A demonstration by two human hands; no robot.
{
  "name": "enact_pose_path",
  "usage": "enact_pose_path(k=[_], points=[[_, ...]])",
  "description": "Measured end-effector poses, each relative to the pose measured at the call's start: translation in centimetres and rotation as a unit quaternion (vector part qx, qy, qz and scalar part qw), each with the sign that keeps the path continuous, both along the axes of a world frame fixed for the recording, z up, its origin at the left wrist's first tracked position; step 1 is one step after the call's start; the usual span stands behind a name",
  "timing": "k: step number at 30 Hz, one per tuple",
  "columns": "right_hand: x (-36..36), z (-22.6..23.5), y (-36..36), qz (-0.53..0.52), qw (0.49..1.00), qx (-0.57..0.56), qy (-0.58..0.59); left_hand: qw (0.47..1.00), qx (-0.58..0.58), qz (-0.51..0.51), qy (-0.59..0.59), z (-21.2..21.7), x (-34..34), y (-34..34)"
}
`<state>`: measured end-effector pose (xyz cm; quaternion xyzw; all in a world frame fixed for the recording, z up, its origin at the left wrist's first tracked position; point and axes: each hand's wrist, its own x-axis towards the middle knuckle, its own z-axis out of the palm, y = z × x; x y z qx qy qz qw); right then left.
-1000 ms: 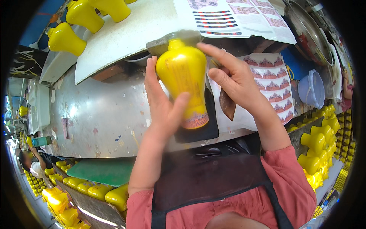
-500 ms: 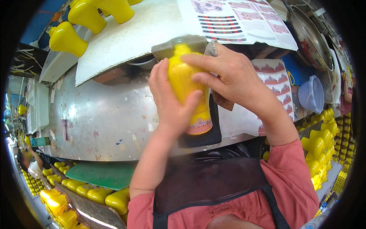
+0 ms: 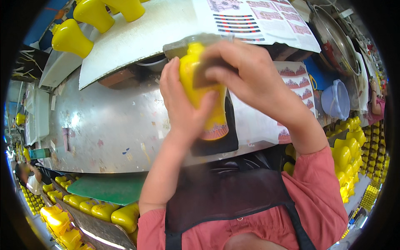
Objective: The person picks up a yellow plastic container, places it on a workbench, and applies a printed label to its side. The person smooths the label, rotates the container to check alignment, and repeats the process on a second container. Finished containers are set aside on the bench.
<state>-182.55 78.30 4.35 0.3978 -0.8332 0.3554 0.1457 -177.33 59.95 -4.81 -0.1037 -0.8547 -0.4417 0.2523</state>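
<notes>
A yellow vase (image 3: pixel 219 111) lies tilted over a black pad (image 3: pixel 227 145), its narrow neck pointing away from me. A pink-and-purple patterned band (image 3: pixel 216 131) runs around its base. My left hand (image 3: pixel 185 102) is wrapped around the vase's left side, thumb across the front. Pinched in my right hand (image 3: pixel 243 68) is a dark brown flat scraper (image 3: pixel 212 74), laid against the upper body of the vase. Motion blurs that piece and the fingertips. A grey cloth (image 3: pixel 175 49) sits just beyond the neck.
Decal sheets (image 3: pixel 298 81) lie at right, with more printed sheets (image 3: pixel 266 21) on the white board (image 3: pixel 166 25). Yellow vases (image 3: pixel 73 39) stand far left. A lilac bucket (image 3: pixel 335 102) is at right. Several yellow vases (image 3: pixel 125 217) line the lower left, beside a green board (image 3: pixel 106 187).
My right hand has turned and brought the brown scraper from beneath the palm up onto the vase. My left hand keeps its hold. The whole view has shifted slightly.
</notes>
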Motion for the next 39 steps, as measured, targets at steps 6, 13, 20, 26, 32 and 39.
enact_pose_path(k=[6,13,20,26,32,39], points=[[2.1,-1.6,0.2,0.008,0.957,0.005,0.289,0.979,0.191,-0.027,-0.067,-0.1,1.2,-0.4],[6.5,-6.4,1.7,0.045,0.988,-0.106,0.104,0.948,0.264,-0.068,-0.165,-0.5,2.7,0.2],[8.0,-6.6,1.5,0.086,0.984,-0.155,0.009,0.979,0.155,-0.086,-0.104,-0.5,3.4,0.3],[5.7,-6.4,1.2,-0.149,0.963,-0.209,-0.078,0.948,0.247,-0.111,-0.169,-1.1,3.4,0.3],[4.1,-2.6,-0.1,-0.068,0.992,-0.069,0.086,0.958,0.222,-0.08,-0.161,-1.3,3.0,-0.2],[-0.5,1.0,-1.1,-0.039,0.998,0.012,0.057,0.968,0.24,-0.031,-0.072,0.7,-0.2,-0.2]])
